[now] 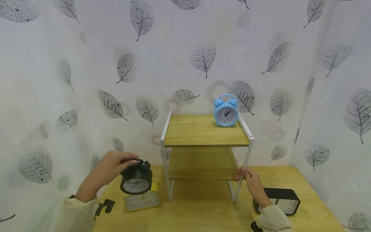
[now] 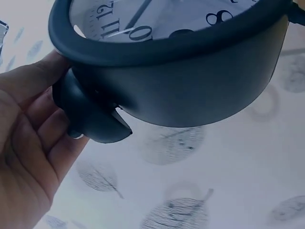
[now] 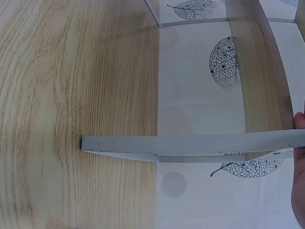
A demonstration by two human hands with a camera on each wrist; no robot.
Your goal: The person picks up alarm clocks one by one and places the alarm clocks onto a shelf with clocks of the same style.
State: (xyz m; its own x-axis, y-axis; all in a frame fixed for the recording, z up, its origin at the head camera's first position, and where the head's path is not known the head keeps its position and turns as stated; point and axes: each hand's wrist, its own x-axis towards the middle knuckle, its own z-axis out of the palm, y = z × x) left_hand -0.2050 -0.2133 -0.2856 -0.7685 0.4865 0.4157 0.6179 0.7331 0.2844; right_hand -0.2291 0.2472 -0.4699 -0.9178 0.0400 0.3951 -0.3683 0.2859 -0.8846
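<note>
My left hand (image 1: 114,164) holds a black twin-bell alarm clock (image 1: 137,182) by its top, above the left side of the table. In the left wrist view, the fingers and thumb (image 2: 35,78) are around the bell end, and the clock's dark round case (image 2: 200,90) fills the top. My right hand (image 1: 253,185) grips the right front leg (image 1: 247,158) of a two-tier wooden shelf with a white frame. A light blue twin-bell alarm clock (image 1: 226,114) stands upright on the top board (image 1: 191,130), at its right end.
Behind the black clock, a yellow-topped rectangular clock (image 1: 145,201) sits on the wooden table (image 1: 200,212), partly hidden. A black rectangular clock (image 1: 281,195) stands beside my right wrist. Small black objects (image 1: 108,206) lie at the left. A leaf-patterned curtain (image 1: 179,64) encloses the table.
</note>
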